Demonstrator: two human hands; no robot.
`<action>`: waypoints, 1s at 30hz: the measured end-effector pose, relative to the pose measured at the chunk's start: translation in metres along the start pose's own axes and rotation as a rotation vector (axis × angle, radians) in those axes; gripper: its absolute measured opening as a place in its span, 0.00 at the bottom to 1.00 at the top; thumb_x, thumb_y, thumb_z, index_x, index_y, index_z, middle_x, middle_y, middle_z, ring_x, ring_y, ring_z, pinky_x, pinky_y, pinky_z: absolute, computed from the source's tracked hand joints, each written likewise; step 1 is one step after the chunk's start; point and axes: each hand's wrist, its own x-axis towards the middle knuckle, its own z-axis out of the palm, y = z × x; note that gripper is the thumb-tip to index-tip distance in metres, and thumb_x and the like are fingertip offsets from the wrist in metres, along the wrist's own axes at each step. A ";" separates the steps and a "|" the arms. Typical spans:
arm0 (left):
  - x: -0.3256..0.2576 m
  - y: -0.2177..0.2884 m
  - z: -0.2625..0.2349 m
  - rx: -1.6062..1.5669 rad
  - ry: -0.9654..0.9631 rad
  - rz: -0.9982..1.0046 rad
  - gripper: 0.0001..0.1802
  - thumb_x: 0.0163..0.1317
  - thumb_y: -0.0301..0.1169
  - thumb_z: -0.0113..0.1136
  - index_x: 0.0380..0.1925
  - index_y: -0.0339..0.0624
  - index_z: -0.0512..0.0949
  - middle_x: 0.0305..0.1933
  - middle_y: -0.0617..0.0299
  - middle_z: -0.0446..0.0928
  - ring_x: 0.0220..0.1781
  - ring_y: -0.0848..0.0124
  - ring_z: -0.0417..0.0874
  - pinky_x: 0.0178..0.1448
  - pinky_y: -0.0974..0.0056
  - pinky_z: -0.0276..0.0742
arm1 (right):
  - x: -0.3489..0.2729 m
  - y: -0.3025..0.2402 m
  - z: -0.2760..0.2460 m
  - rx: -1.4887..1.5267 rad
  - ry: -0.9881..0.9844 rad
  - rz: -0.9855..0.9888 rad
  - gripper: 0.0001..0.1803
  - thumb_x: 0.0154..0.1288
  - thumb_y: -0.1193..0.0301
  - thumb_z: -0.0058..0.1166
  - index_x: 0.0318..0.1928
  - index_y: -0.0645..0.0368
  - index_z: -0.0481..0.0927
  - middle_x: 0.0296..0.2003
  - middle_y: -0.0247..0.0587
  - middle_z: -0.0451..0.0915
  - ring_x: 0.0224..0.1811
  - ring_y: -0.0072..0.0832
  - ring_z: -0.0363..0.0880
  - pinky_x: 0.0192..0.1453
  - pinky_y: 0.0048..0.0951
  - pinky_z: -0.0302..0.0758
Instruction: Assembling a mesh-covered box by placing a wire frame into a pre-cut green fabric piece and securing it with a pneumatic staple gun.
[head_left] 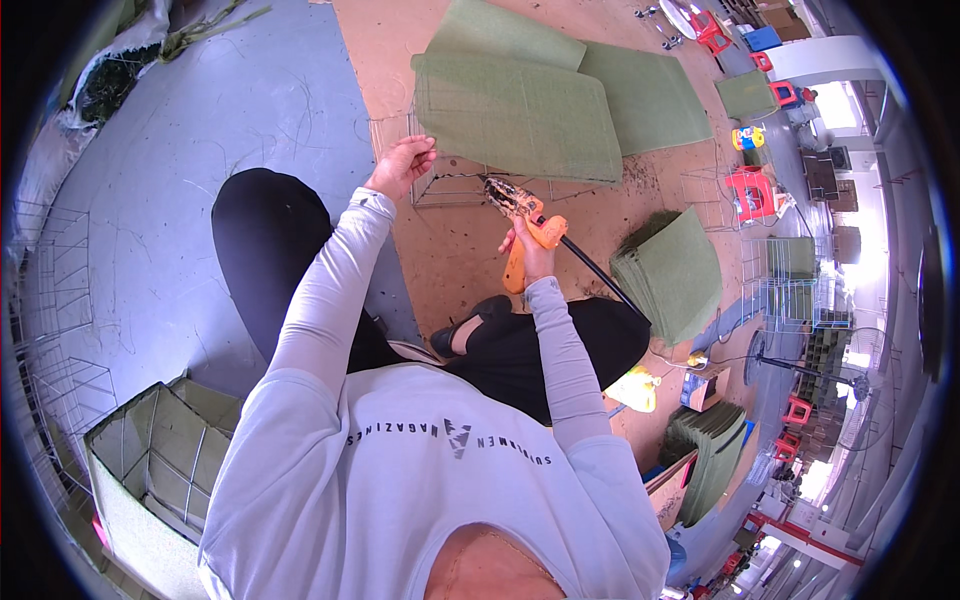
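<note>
My left hand is closed in a pinch at the near left corner of a green felt-like sheet. That sheet lies over a thin wire frame, whose near side sticks out from under it. In my right hand is an orange glue gun, with my fingers wrapped round its grip. Its front is smeared with dark residue, and a straight black stick runs out of its back. The gun's tip points toward the frame's near side, just right of my left hand.
More green sheets lie beyond and to the right, with a stack beside my right knee. A green-lined wire basket stands at lower left. Red stools, wire frames and a floor fan are farther right. Brown board covers part of the grey floor.
</note>
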 end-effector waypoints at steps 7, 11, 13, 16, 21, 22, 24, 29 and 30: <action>0.000 0.001 -0.002 0.003 -0.007 0.002 0.04 0.55 0.25 0.56 0.32 0.42 0.72 0.26 0.67 0.75 0.26 0.78 0.77 0.30 0.75 0.74 | -0.001 0.002 0.005 -0.030 -0.040 -0.004 0.13 0.57 0.64 0.55 0.35 0.60 0.71 0.22 0.35 0.71 0.20 0.23 0.72 0.24 0.25 0.74; 0.000 0.000 0.000 0.007 0.014 0.008 0.05 0.55 0.25 0.56 0.32 0.41 0.72 0.26 0.66 0.75 0.26 0.78 0.77 0.30 0.75 0.74 | -0.001 0.008 0.013 0.001 -0.009 0.012 0.10 0.57 0.67 0.54 0.31 0.60 0.73 0.19 0.33 0.72 0.17 0.20 0.71 0.21 0.23 0.72; 0.000 0.000 0.000 -0.001 0.002 0.006 0.05 0.55 0.25 0.56 0.32 0.41 0.72 0.25 0.66 0.75 0.26 0.78 0.77 0.30 0.75 0.75 | -0.001 0.009 0.013 -0.013 -0.024 0.018 0.11 0.57 0.65 0.55 0.33 0.60 0.72 0.21 0.34 0.72 0.19 0.21 0.72 0.22 0.24 0.73; -0.001 0.000 0.000 0.007 0.006 -0.001 0.05 0.55 0.25 0.56 0.32 0.41 0.72 0.25 0.66 0.75 0.26 0.77 0.77 0.30 0.74 0.75 | 0.000 0.010 0.012 -0.022 -0.041 0.015 0.13 0.57 0.64 0.55 0.35 0.60 0.71 0.22 0.34 0.71 0.21 0.22 0.73 0.24 0.24 0.74; 0.000 0.000 -0.001 0.001 0.009 -0.001 0.05 0.55 0.25 0.56 0.32 0.41 0.72 0.25 0.66 0.75 0.26 0.77 0.77 0.30 0.74 0.75 | -0.003 0.008 0.019 -0.024 -0.027 0.005 0.09 0.57 0.68 0.55 0.31 0.60 0.73 0.19 0.32 0.72 0.17 0.20 0.71 0.21 0.22 0.72; 0.001 -0.001 -0.001 -0.007 0.009 -0.002 0.05 0.55 0.25 0.56 0.32 0.41 0.72 0.25 0.66 0.75 0.26 0.77 0.77 0.30 0.74 0.74 | -0.003 0.009 0.020 -0.021 -0.034 0.006 0.09 0.57 0.68 0.55 0.32 0.61 0.73 0.19 0.32 0.72 0.17 0.19 0.71 0.21 0.22 0.72; 0.001 -0.001 -0.002 -0.007 0.006 0.003 0.05 0.55 0.25 0.56 0.32 0.41 0.72 0.25 0.66 0.75 0.26 0.77 0.77 0.30 0.74 0.74 | -0.004 0.009 0.022 -0.017 -0.044 0.009 0.09 0.57 0.68 0.55 0.32 0.61 0.73 0.19 0.32 0.72 0.17 0.19 0.72 0.21 0.22 0.72; 0.000 -0.001 -0.001 -0.005 0.006 0.002 0.05 0.55 0.25 0.56 0.32 0.41 0.72 0.26 0.67 0.75 0.26 0.77 0.77 0.30 0.74 0.74 | -0.005 0.008 0.023 -0.014 -0.043 0.011 0.08 0.57 0.68 0.55 0.32 0.60 0.73 0.19 0.32 0.72 0.18 0.19 0.72 0.21 0.21 0.72; -0.001 -0.001 -0.001 -0.004 0.011 0.004 0.05 0.55 0.25 0.56 0.32 0.41 0.72 0.26 0.67 0.75 0.26 0.77 0.77 0.30 0.74 0.74 | -0.005 0.008 0.024 -0.014 -0.044 0.012 0.08 0.57 0.68 0.55 0.32 0.60 0.73 0.19 0.32 0.72 0.18 0.19 0.72 0.21 0.21 0.72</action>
